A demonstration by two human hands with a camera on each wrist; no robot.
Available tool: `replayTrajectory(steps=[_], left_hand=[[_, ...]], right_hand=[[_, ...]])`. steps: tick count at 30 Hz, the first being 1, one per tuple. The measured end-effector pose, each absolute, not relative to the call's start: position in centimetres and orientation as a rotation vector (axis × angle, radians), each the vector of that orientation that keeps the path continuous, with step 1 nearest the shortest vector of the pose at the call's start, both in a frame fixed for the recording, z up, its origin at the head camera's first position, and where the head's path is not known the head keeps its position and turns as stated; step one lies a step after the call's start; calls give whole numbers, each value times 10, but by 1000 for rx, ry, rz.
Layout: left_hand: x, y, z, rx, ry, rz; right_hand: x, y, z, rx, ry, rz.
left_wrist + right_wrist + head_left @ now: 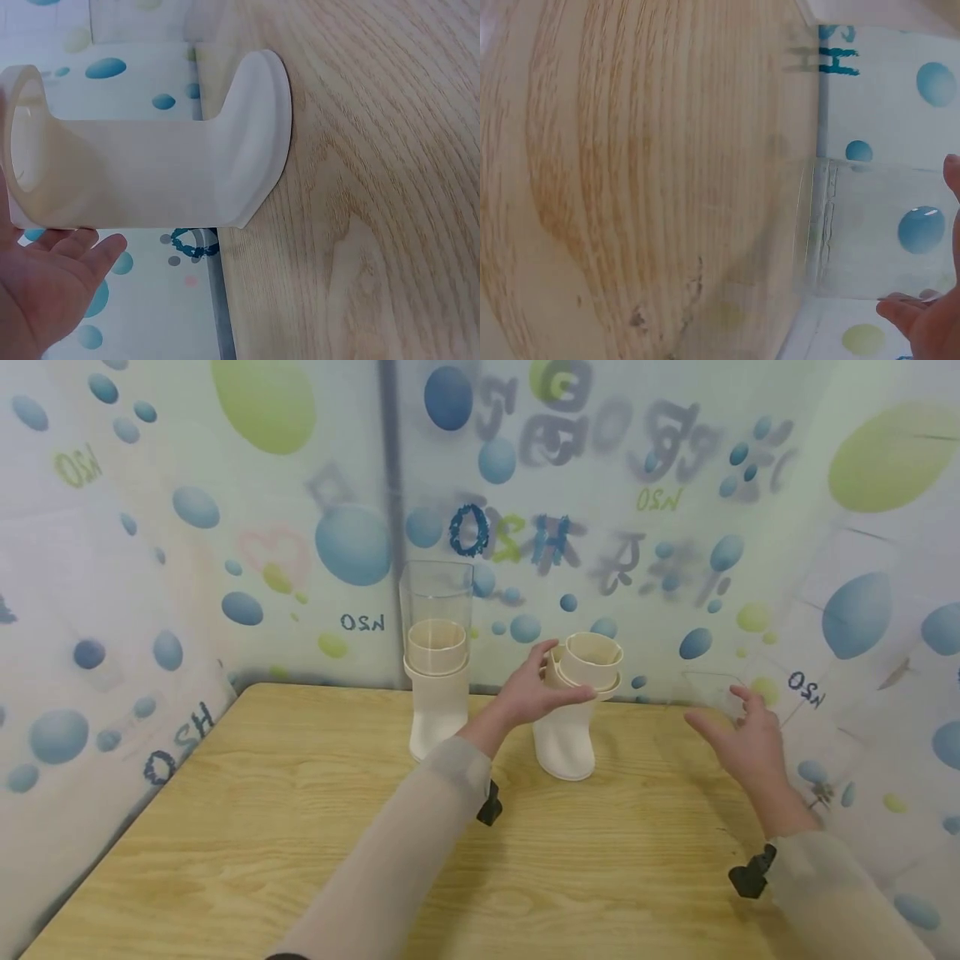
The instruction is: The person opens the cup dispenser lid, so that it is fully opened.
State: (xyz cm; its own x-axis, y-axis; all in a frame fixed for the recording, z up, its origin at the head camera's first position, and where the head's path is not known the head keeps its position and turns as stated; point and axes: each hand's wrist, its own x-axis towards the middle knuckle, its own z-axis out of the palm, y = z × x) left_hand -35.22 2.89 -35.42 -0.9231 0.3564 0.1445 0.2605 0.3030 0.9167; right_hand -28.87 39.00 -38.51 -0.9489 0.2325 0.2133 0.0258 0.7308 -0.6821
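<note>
My left hand [528,692] grips the top of a cream plastic stand [566,745], its thumb across the front and its fingers behind. This stand has a curved foot, an outer ring and a raised round cup at the top. In the left wrist view its foot stands on the wooden table. To the right, my right hand [750,745] holds a clear container [862,232] between thumb and fingers. Its transparent walls are faint in the head view. Beside the left arm stands a matching cream stand [437,710] with a tall clear cylinder [438,581] seated upright in its ring.
The wooden table [300,827] reaches back to a wall covering [300,527] printed with blue and green drops. More of this covering closes off both sides. Black wrist-camera mounts [490,806] hang below the sleeves.
</note>
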Motion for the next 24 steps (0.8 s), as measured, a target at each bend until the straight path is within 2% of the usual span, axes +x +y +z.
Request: replayTrajectory(steps=[7, 14, 24], left_hand=[[-355, 32, -357, 585, 2453, 1710], [-356, 31, -355, 581, 2446, 1738], [-355, 33, -352, 576, 2460, 1721]], right_hand=[[-295, 389, -396, -293, -2676, 1056], [-309, 390, -409, -253, -2629, 1055], [-316, 389, -410, -274, -2640, 1056]])
